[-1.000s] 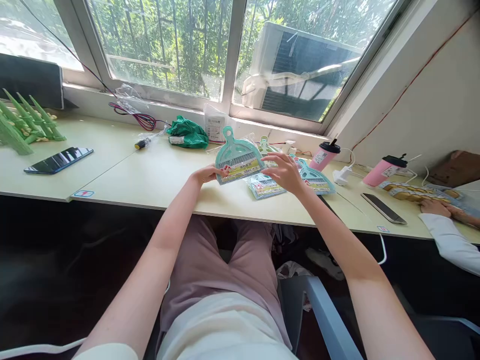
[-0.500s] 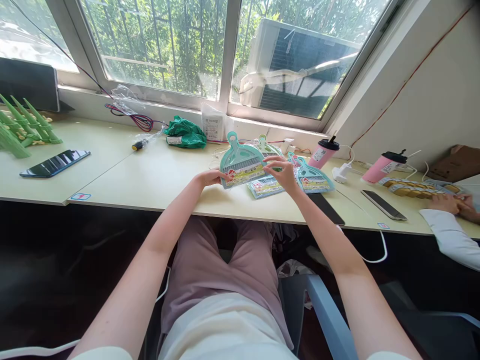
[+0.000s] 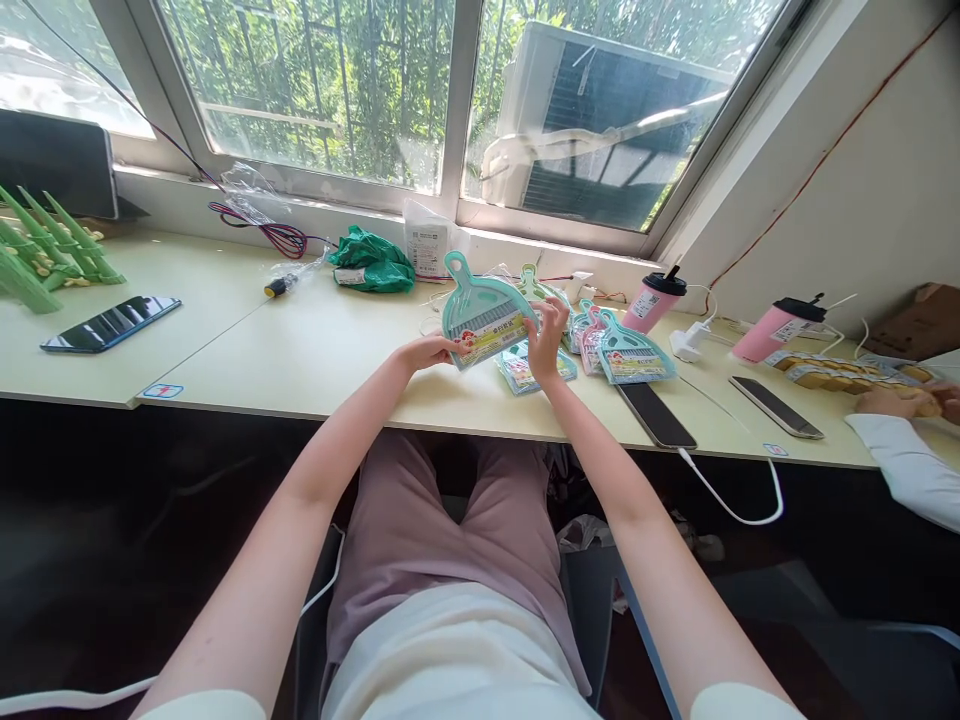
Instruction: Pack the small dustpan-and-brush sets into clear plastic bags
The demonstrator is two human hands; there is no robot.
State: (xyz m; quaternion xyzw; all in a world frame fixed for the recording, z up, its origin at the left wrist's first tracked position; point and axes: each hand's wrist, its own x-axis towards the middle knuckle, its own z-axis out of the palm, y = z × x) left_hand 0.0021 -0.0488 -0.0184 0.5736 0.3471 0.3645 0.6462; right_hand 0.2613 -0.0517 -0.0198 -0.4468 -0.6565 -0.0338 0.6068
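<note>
A turquoise mini dustpan and brush set [image 3: 486, 310] with a yellow printed label is held up, tilted, above the table. My left hand [image 3: 431, 352] pinches its lower left corner between thumb and fingers. At the right edge, the fingers of my right hand [image 3: 547, 335] close on the pan's corner, the thumb partly hidden. Below and behind it lies a packaged set [image 3: 525, 372], with a green-handled one [image 3: 529, 280] at the back. More sets lie to the right, a pink one [image 3: 591, 340] and a turquoise one [image 3: 636, 355] on top.
A phone [image 3: 656, 415] with a white cable lies near the front edge, another phone [image 3: 776, 405] farther right. Pink cups [image 3: 651, 300] stand behind. A green bag [image 3: 373, 262] and a screwdriver [image 3: 277, 287] lie left. At far right are a co-worker's hands [image 3: 900, 402].
My right hand has shifted from the front of the label to the pan's right edge, turning more upright. The held set has risen slightly and tilted.
</note>
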